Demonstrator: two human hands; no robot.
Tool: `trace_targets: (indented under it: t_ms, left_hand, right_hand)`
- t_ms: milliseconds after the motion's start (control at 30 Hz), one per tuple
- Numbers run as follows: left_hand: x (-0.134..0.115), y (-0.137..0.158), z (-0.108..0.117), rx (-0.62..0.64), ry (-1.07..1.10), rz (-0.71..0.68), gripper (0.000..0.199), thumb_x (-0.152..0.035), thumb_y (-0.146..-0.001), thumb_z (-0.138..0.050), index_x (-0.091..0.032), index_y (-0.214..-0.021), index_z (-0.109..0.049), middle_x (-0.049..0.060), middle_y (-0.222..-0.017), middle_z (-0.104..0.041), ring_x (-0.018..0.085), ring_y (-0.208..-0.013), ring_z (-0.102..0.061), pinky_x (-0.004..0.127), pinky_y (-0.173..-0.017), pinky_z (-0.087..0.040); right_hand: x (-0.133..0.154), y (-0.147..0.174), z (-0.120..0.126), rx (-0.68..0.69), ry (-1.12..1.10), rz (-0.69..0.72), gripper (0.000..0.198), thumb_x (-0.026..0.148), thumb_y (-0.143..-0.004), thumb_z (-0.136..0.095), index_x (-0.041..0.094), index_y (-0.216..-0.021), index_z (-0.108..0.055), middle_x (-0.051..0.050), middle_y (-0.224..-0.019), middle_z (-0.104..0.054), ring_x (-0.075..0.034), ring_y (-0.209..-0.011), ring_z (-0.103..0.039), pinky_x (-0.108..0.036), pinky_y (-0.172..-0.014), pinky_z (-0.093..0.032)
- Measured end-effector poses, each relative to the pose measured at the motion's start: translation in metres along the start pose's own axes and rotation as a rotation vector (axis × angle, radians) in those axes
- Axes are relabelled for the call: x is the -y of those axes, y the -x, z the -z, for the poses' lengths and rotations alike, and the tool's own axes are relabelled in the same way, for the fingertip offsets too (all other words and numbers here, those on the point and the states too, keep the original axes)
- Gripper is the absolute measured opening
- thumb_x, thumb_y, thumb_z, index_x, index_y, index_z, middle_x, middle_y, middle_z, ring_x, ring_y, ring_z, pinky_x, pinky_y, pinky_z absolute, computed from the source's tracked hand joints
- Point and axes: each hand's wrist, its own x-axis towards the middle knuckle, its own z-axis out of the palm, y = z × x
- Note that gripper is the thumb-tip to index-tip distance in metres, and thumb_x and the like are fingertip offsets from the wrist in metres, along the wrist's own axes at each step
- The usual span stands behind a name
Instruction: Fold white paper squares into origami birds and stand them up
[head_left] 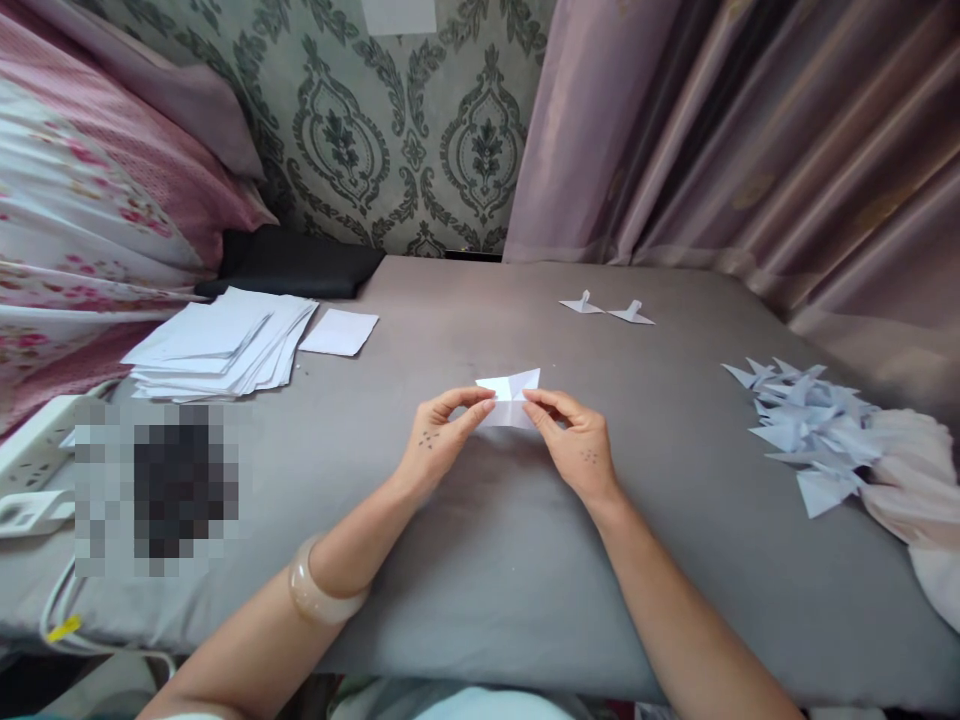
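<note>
A small creased sheet of white paper (511, 412) is held up over the middle of the grey-covered table (480, 560). My left hand (448, 428) pinches its left side between thumb and fingers. On the opposite side, my right hand (576, 435) pinches the paper in the same way. Fold lines cross the sheet, and its upper edge stands up in two flaps with a dip between them. A pale bangle circles my left forearm.
A stack of white paper (217, 345) lies at the left, with a single square sheet (341, 332) beside it. Folded paper birds (583, 303) sit at the back right. Several more are piled (814, 420) by a pale cloth (911, 470). A power strip (37, 445) is at the left edge.
</note>
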Motion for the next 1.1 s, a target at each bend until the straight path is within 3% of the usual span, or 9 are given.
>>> trace_targets:
  t_ms: [233, 667, 933, 1100]
  left_hand:
    - [0.0021, -0.0011, 0.0029, 0.019, 0.035, 0.089, 0.023, -0.032, -0.070, -0.075, -0.019, -0.089, -0.076, 0.006, -0.091, -0.072, 0.019, -0.087, -0.063, 0.030, -0.082, -0.046]
    - [-0.0013, 0.0017, -0.0031, 0.024, 0.083, 0.103, 0.015, -0.028, -0.068, -0.077, -0.021, -0.081, -0.077, 0.004, -0.084, -0.074, 0.018, -0.082, -0.065, 0.030, -0.079, -0.048]
    - [0.0065, -0.0004, -0.0002, -0.001, -0.046, -0.087, 0.010, -0.030, -0.073, -0.074, -0.024, -0.080, -0.076, 0.003, -0.092, -0.065, 0.015, -0.086, -0.058, 0.027, -0.077, -0.043]
    - [0.0055, -0.0008, 0.0025, 0.032, -0.156, -0.164, 0.008, -0.030, -0.078, -0.070, -0.024, -0.081, -0.074, 0.002, -0.089, -0.064, 0.014, -0.085, -0.057, 0.028, -0.081, -0.043]
  right_hand:
    - [-0.0030, -0.0026, 0.0046, 0.063, -0.092, -0.140, 0.026, 0.030, -0.074, -0.069, 0.023, -0.099, -0.074, -0.002, -0.087, -0.073, -0.015, -0.074, -0.063, -0.032, -0.075, -0.052]
    - [-0.0027, -0.0009, 0.0016, 0.039, -0.146, -0.037, 0.014, 0.026, -0.076, -0.068, 0.025, -0.089, -0.074, -0.002, -0.090, -0.071, -0.015, -0.080, -0.064, -0.031, -0.076, -0.051]
    - [-0.0039, -0.0006, 0.0001, 0.019, -0.114, 0.023, 0.010, 0.025, -0.076, -0.068, 0.026, -0.085, -0.073, -0.003, -0.095, -0.060, -0.014, -0.084, -0.060, -0.028, -0.074, -0.050]
    - [0.0025, -0.0011, 0.0025, 0.064, -0.056, 0.058, 0.007, 0.027, -0.079, -0.065, 0.025, -0.082, -0.071, -0.003, -0.094, -0.061, -0.015, -0.086, -0.061, -0.029, -0.073, -0.050]
